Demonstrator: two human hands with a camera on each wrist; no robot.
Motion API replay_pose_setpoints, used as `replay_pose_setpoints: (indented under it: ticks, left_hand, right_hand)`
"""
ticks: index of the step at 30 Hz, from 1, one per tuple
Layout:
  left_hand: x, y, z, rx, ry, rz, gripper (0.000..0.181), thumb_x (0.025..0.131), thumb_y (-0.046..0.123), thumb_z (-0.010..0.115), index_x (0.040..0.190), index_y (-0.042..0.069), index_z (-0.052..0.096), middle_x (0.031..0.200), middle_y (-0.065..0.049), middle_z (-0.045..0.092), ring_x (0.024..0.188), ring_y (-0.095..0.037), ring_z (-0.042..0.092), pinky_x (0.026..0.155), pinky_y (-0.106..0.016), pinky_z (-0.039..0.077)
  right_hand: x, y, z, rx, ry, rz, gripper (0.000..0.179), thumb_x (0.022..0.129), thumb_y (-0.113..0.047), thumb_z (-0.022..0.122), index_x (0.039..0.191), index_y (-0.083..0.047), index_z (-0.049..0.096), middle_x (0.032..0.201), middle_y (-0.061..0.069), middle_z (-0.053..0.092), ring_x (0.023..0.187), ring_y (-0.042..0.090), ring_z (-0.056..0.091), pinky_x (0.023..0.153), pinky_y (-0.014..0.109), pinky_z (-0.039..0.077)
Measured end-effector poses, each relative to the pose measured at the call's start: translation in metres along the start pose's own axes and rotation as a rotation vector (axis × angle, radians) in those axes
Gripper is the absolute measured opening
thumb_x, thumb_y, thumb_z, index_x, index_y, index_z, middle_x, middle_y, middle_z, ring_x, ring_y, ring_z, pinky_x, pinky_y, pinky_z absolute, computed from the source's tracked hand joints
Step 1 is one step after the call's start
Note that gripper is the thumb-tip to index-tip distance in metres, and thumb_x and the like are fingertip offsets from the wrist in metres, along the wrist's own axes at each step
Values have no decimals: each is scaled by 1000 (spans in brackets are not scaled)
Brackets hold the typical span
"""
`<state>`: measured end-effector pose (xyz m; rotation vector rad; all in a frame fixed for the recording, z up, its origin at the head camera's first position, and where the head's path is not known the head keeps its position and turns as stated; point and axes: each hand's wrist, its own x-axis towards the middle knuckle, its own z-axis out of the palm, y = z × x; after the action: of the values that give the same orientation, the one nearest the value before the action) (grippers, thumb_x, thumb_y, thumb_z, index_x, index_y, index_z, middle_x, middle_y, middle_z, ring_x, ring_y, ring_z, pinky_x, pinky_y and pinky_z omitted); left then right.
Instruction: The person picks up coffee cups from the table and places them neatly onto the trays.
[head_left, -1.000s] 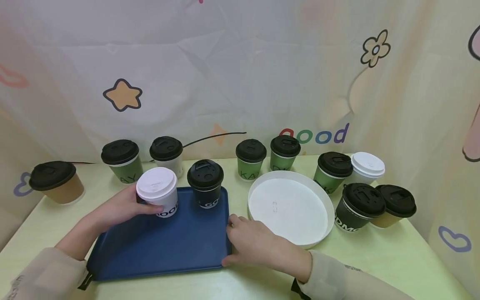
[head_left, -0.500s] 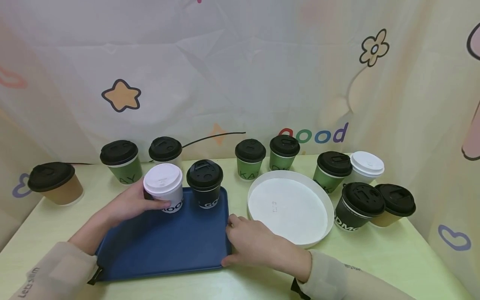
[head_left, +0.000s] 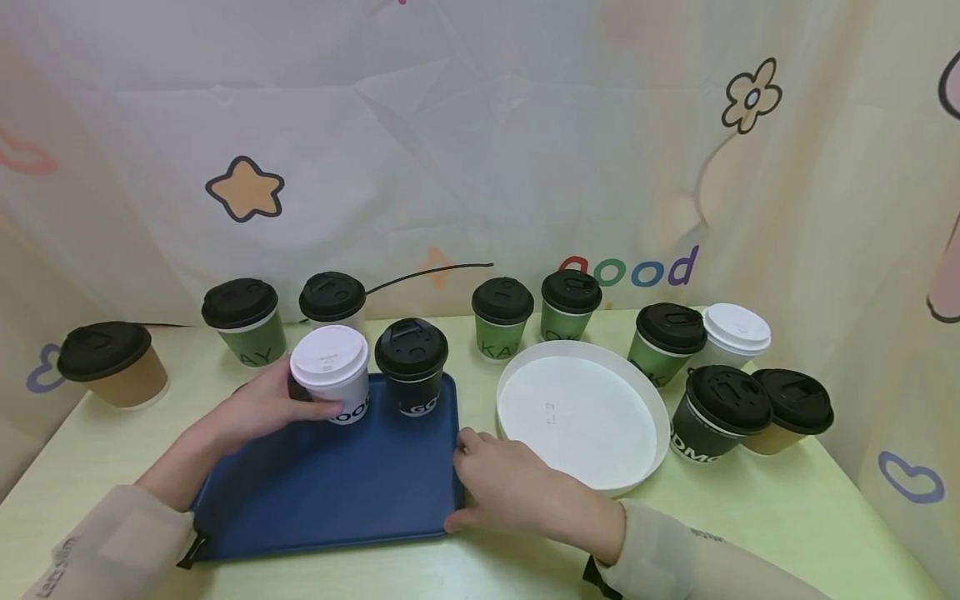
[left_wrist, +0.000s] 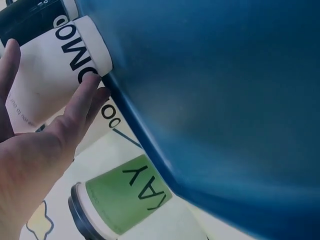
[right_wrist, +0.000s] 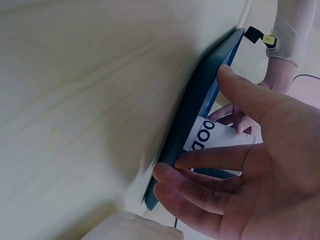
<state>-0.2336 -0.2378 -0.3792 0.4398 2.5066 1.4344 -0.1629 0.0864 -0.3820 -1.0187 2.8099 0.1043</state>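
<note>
My left hand (head_left: 258, 408) holds a white paper cup (head_left: 351, 393) with a white lid, its thumb across the front of the cup. The cup is upright at the back of the blue tray (head_left: 330, 492), close beside a black paper cup (head_left: 415, 393) with a black lid. In the left wrist view, fingers and thumb spread around the white cup (left_wrist: 50, 75). My right hand (head_left: 517, 487) grips the tray's right edge, and in the right wrist view its thumb and fingertips lie along the rim (right_wrist: 192, 100).
Behind the tray stand a green cup (head_left: 258, 340) and a pale black-lidded cup (head_left: 333, 298); a brown cup (head_left: 131, 379) is far left. A round white tray (head_left: 581, 417) lies right of my right hand. Several green, white, black and brown cups stand around it.
My left hand has shifted right and slightly back with the white cup, ending closer to the black cup; over the last half second it barely moves. The right hand stays at the tray edge.
</note>
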Motion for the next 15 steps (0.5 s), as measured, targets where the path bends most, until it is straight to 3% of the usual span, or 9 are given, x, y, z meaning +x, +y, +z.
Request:
replay_pose_setpoints:
  ticks: [8, 15]
  left_hand:
    - [-15, -6, -20, 57, -32, -103, 98, 92, 22, 80, 157, -10, 15, 153, -35, 33, 137, -53, 40, 105, -61, 41]
    - [-34, -20, -40, 111, -3, -103, 82, 97, 26, 74, 155, -8, 27, 150, -34, 40, 136, -52, 42, 102, -62, 44]
  right_hand:
    - [-1, 0, -1, -2, 9, -6, 74, 79, -66, 80, 117, -2, 72, 119, 8, 60, 94, 16, 60, 69, 30, 56]
    - [-1, 0, -3, -5, 12, -10, 73, 78, -66, 81, 113, -3, 73, 113, 7, 60, 89, 15, 58, 66, 29, 56]
